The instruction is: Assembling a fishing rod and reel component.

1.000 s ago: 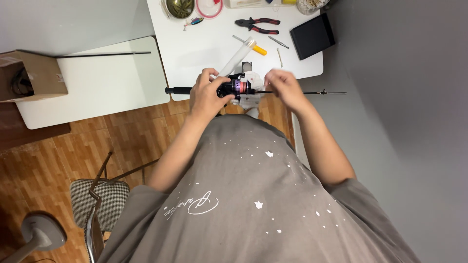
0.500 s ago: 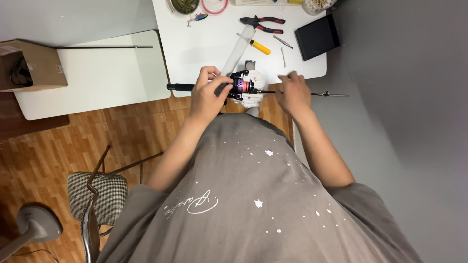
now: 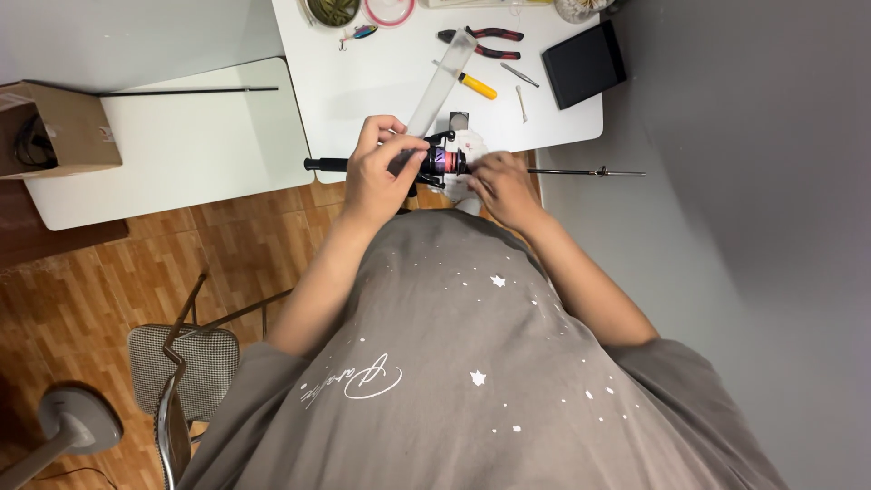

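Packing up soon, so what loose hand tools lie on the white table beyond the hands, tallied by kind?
Pliers: 1
Yellow-handled tool: 1
Tweezers: 1
Total: 3

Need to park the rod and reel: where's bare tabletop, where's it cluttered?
Free: the left table, between the cardboard box and the thin black rod; also the main table's left part. Crowded: around the pliers, yellow tool and black case, and the front edge, where both hands hold the reel.
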